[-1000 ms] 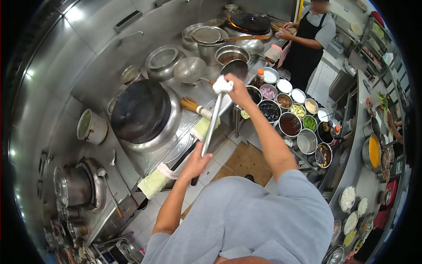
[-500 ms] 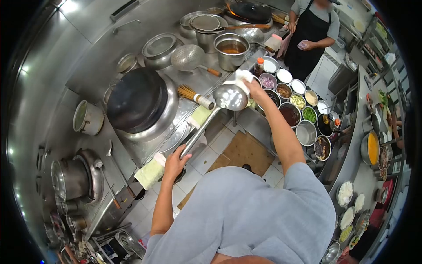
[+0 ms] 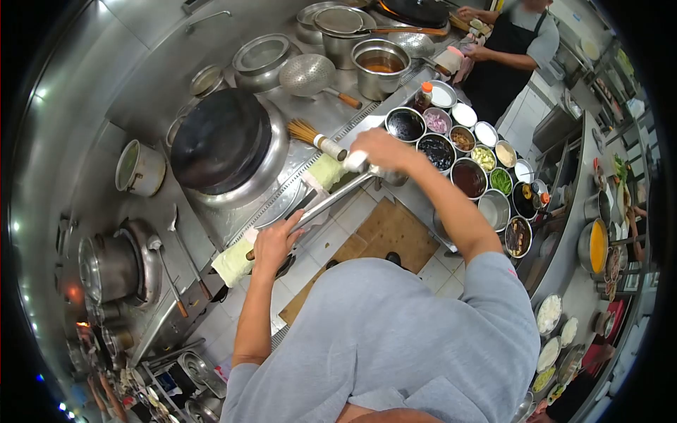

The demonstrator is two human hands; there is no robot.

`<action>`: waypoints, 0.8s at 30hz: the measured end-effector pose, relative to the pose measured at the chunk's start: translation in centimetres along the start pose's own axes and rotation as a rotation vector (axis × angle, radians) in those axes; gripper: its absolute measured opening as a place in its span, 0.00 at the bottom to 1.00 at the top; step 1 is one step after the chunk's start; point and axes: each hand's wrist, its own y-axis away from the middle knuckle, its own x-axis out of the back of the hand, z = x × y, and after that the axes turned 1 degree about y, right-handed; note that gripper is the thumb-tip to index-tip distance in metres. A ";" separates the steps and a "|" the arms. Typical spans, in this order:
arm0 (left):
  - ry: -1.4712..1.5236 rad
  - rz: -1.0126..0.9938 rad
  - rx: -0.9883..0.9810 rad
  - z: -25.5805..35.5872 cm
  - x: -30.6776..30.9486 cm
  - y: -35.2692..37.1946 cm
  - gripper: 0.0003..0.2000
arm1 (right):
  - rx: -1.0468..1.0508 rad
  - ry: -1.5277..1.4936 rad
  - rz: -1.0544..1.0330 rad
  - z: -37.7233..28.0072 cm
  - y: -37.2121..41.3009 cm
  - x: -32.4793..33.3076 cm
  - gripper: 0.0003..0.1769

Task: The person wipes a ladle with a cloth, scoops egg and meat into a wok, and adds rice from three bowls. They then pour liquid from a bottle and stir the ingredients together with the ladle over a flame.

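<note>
My left hand (image 3: 275,240) is closed round the handle of a long metal ladle (image 3: 331,200); the wooden handle end sticks out below the fist. A white cloth (image 3: 356,162) is bunched in my right hand (image 3: 384,151), pressed against the ladle near where handle meets bowl. That hand and forearm mostly hide the bowl. The ladle slants over the stove's front edge, where folded pale green cloths (image 3: 326,171) lie. Close to the ladle, a bamboo brush (image 3: 317,139) with a wrapped handle rests on the stove top.
A black wok (image 3: 221,141) sits on the left burner. Behind are a perforated skimmer (image 3: 307,75) and a pot of brown liquid (image 3: 381,65). Several ingredient containers (image 3: 469,178) stand to the right. A co-worker in a black apron (image 3: 502,35) stands at the far right.
My right hand and the cloth have moved from the bowl's far rim to the ladle's neck. The bowl, visible before, is now mostly covered. The co-worker's arm has reached toward the stove.
</note>
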 end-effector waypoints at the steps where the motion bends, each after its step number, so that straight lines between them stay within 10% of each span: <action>1: -0.005 -0.003 -0.019 0.0 -0.2 0.1 0.23 | -0.129 -0.113 -0.122 2.1 -0.9 0.5 0.20; 9: 0.379 -0.039 0.233 2.4 -4.7 1.3 0.25 | -0.330 -0.996 0.712 4.3 4.2 -2.9 0.20; 11: 0.327 -0.054 0.277 3.9 -5.0 0.9 0.24 | -0.099 -0.149 1.043 4.6 3.1 -7.0 0.22; 20: 0.194 0.095 0.162 4.8 -4.9 -0.8 0.26 | -0.274 -0.193 1.363 -2.7 3.6 -5.2 0.24; 24: 0.243 0.048 0.192 6.2 -4.3 -1.5 0.26 | -0.270 -0.002 1.078 -4.1 1.2 -8.6 0.20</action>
